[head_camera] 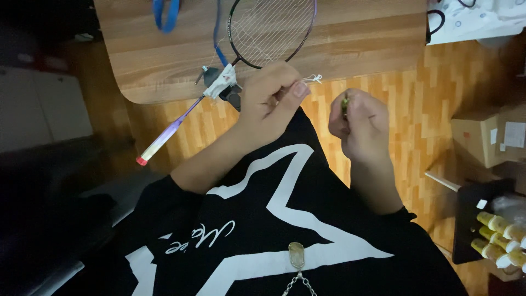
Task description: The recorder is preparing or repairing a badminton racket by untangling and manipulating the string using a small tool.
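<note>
Just beyond the left hand [269,98] pinching the white string [312,79], the right hand [359,123], clasping a small tool [344,104], should keep tension steady.

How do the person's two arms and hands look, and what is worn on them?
Both hands are bare: the left hand and the right hand show no gloves, rings or watch. The forearms are uncovered too. Black sleeves end near the elbows and belong to a black shirt with a large white star outline.

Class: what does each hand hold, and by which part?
Left hand pinches thin white string near its knotted end; right hand grips a small greenish tool, kind unclear.
</note>
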